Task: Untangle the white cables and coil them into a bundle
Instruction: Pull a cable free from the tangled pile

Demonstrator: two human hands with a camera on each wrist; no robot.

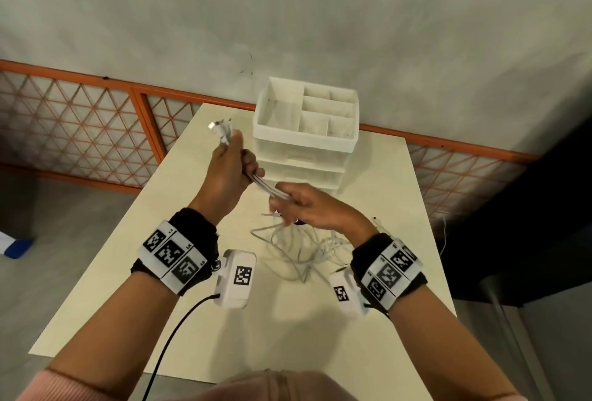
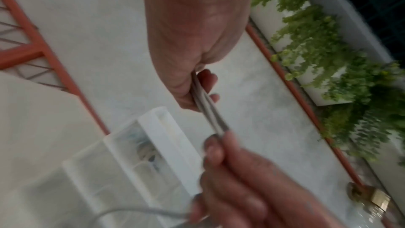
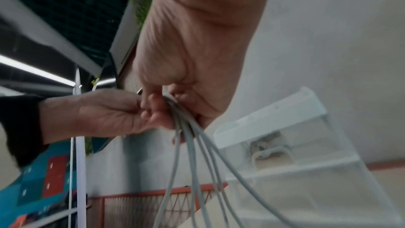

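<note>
Several white cables [image 1: 270,188] stretch as one strand between my two hands above the cream table [image 1: 368,320]. My left hand [image 1: 238,165] is raised and grips the strand, with the cable plugs [image 1: 221,131] sticking out above its thumb. My right hand [image 1: 290,205] grips the same cables lower and to the right. Below it the rest of the cables [image 1: 298,250] lie in a loose tangle on the table. In the left wrist view the cables [image 2: 208,110] run from my left hand [image 2: 197,82] to my right hand [image 2: 230,171]. In the right wrist view several strands [image 3: 192,162] hang from my right hand [image 3: 175,107].
A white drawer organizer [image 1: 307,131] with open top compartments stands at the table's far edge, just behind my hands. An orange lattice railing [image 1: 80,118] runs behind the table. A black cord [image 1: 173,336] trails off the near left edge.
</note>
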